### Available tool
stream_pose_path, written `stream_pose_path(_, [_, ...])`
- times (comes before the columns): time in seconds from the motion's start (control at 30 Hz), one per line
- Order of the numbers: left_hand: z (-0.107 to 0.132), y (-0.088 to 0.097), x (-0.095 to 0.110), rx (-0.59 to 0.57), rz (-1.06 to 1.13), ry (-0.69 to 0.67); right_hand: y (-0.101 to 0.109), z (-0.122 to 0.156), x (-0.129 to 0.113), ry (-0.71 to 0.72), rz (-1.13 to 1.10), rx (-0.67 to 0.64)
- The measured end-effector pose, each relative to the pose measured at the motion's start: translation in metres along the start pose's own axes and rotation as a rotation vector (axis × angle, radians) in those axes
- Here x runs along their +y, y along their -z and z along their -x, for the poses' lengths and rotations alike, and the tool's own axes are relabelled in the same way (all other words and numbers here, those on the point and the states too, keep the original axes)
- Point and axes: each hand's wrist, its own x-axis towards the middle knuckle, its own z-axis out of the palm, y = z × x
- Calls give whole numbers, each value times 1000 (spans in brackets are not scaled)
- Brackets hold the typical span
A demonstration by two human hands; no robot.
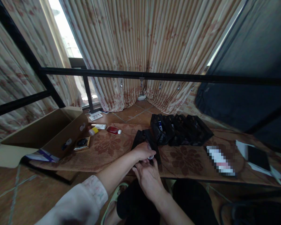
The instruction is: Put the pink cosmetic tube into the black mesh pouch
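A black bag (140,137) lies on the patterned cloth in front of me, with its near part covered by my hands. My left hand (144,152) reaches across it, its fingers closed around a small item with a white round end (150,157); its kind is too small to tell. Just below, my right hand (148,178) is curled at the bag's near edge, its fingertips close to the same small item. Several black bags (178,129) stand in a row, open at the top, behind and to the right. Dark contents and a bluish-white packet show inside.
On the left stand an open cardboard box (71,132), a gold-framed black compact (82,143), a yellow-and-white bottle (93,130), a white tube (98,126) and a red bottle (114,130). A blurred-out phone-like object (220,161) and a dark tablet (258,159) lie right. A black rail (140,75) crosses behind.
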Motion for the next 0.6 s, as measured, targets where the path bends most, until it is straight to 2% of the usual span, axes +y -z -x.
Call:
stream_pose_path(0.2, [-7, -3, -9, 46, -49, 24, -3, 1, 3, 62, 7, 7])
stream_pose_path(0.4, [-7, -10, -13, 174, -35, -37, -9, -1, 4, 77, 35, -14])
stream_pose_path(0.6, [-21, -16, -18, 165, 37, -79, -8, -5, 5, 102, 48, 3])
